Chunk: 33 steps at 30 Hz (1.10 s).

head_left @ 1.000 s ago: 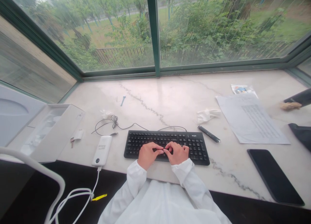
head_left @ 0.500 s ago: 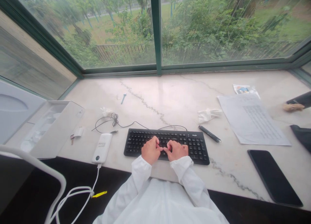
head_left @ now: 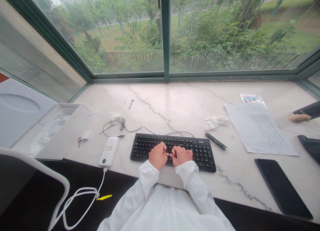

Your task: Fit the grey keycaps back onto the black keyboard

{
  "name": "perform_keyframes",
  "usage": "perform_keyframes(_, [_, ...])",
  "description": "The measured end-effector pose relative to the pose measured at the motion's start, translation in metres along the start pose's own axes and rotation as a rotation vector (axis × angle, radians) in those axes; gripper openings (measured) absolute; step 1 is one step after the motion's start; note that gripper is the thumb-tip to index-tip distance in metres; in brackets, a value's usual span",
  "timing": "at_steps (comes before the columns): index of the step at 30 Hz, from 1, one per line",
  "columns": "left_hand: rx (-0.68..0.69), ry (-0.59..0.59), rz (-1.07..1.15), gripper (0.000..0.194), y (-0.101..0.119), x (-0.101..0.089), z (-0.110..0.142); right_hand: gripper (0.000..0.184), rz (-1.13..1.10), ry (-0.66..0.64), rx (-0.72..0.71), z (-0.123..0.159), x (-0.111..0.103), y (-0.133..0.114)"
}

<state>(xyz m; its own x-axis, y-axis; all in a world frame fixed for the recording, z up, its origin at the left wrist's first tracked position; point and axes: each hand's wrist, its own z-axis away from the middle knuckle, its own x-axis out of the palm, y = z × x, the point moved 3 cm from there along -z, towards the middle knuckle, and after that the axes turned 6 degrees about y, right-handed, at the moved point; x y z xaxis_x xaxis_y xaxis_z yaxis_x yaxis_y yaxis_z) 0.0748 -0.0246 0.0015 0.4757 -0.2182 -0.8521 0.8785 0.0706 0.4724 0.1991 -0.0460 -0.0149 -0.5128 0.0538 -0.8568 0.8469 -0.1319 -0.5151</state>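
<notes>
A black keyboard [head_left: 205, 157] lies on the marble-patterned counter in front of me. Over its middle keys is my left hand [head_left: 158, 156], closed, its fingers curled in and its thumb pointing to the right. My right hand [head_left: 181, 156] is beside it, also closed with bent fingers, its thumb side facing the left hand. A small gap separates the two thumbs. Whatever the fingers may hold is hidden or too small to make out. Both wrists are in white sleeves at the keyboard's near edge.
Left of the keyboard lie a white power bank [head_left: 109, 152] with a cable, a coiled black cord [head_left: 122, 123] and an open white box [head_left: 62, 137]. To the right are a black pen [head_left: 216, 141], a printed sheet [head_left: 260, 129] and a black phone [head_left: 283, 187]. Windows [head_left: 225, 34] stand behind.
The view has shifted slightly, so most things sit a little lower and the left-side ones further right. My thumbs, touching before, are now slightly apart. The keyboard stays in place.
</notes>
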Motion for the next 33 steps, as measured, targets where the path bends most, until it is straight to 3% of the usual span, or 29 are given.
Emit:
perform_keyframes(5, [0.013,0.123,0.156,0.015,-0.021,-0.015,0.014,0.014,-0.101,0.163,0.039,0.005,-0.025,0.020])
perform_keyframes(9, [-0.096,0.299,0.123,0.009,-0.066,-0.044,0.023,0.025,-0.077,0.300,0.178,0.015,-0.054,0.061])
perform_keyframes(14, [-0.299,0.389,0.006,0.014,-0.131,-0.072,0.026,0.025,0.015,0.370,0.385,0.027,-0.077,0.118])
perform_keyframes(17, [-0.343,0.417,-0.022,0.018,-0.152,-0.077,0.025,0.023,0.056,0.411,0.460,0.031,-0.084,0.142])
perform_keyframes(21, [-0.338,0.409,-0.009,0.020,-0.152,-0.073,0.024,0.024,0.069,0.446,0.509,0.028,-0.093,0.159])
perform_keyframes(26, [-0.276,0.465,-0.004,0.025,-0.132,-0.068,0.026,0.023,0.063,0.468,0.478,0.004,-0.105,0.170])
perform_keyframes(29, [-0.239,0.567,0.001,0.030,-0.124,-0.064,0.028,0.025,0.089,0.486,0.389,-0.024,-0.116,0.181])
perform_keyframes(33, [-0.206,0.671,0.030,0.029,-0.130,-0.054,0.029,0.030,0.132,0.526,0.187,-0.073,-0.130,0.198])
